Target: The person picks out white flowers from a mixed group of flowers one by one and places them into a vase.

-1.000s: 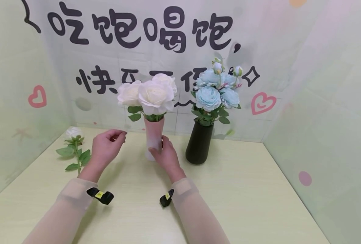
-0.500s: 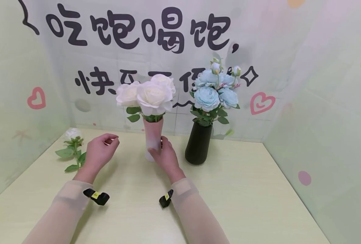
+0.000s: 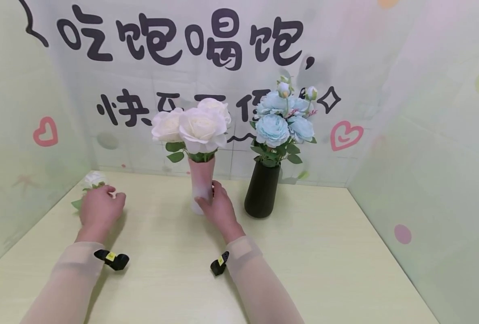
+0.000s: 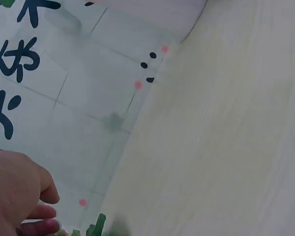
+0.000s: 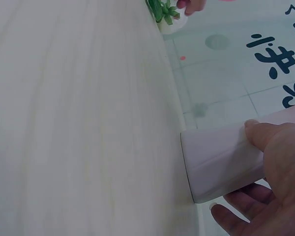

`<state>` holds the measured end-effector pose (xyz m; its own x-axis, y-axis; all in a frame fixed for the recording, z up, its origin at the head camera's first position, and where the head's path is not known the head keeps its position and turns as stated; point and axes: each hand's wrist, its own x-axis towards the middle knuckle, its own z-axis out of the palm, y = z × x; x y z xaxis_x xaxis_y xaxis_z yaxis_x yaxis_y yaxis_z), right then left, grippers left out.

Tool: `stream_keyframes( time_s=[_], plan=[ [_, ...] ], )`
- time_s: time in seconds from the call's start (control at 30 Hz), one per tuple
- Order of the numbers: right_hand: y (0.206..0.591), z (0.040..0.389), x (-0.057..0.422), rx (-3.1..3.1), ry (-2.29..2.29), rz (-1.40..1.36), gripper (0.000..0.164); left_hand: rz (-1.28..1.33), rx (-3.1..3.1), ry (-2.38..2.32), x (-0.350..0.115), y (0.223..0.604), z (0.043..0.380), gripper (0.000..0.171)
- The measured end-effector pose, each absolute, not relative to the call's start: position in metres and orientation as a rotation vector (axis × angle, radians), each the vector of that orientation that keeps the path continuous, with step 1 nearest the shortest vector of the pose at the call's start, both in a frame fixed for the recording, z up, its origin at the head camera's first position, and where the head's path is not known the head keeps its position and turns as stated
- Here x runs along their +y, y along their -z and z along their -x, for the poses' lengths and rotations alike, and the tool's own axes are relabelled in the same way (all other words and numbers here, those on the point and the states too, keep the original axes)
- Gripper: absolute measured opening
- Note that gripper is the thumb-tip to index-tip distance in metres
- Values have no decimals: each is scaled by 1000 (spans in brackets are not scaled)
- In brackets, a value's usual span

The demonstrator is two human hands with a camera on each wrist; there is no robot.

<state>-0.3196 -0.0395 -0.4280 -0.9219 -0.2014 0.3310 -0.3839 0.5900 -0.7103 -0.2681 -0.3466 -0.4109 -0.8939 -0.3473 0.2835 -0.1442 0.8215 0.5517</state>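
My right hand grips the lower part of a pink-and-white vase, thumb in front and fingers round the far side. White roses with green leaves stand in this vase. In the right wrist view the vase's pale base meets the tabletop. At the left, my left hand hovers over a single white rose lying on the table, its fingers loosely bent and nothing visible between them. The hand hides most of that rose's stem and leaves. Green sepals show just below the fingers in the left wrist view.
A black vase with light blue flowers stands to the right of the pink-and-white one. The pale wooden table ends at a printed fabric backdrop, with fabric walls on both sides.
My left hand has moved left and slightly down, from beside the vase to over the lying rose. My right hand keeps its grip on the vase, which stays in place.
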Motion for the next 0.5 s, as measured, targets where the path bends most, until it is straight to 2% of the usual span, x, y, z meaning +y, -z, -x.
stream_keyframes(
  time_s=[0.27, 0.43, 0.5],
  plan=[
    [427, 321, -38, -2587, -1245, -505, 65, -814, -2730, 743, -382, 410, 264, 91],
    [428, 321, -38, -2595, -1243, -497, 65, -877, -2803, 809, -392, 411, 257, 94],
    [429, 321, -38, -2598, -1244, -495, 65, -836, -2856, 808, -394, 412, 254, 86]
  ],
)
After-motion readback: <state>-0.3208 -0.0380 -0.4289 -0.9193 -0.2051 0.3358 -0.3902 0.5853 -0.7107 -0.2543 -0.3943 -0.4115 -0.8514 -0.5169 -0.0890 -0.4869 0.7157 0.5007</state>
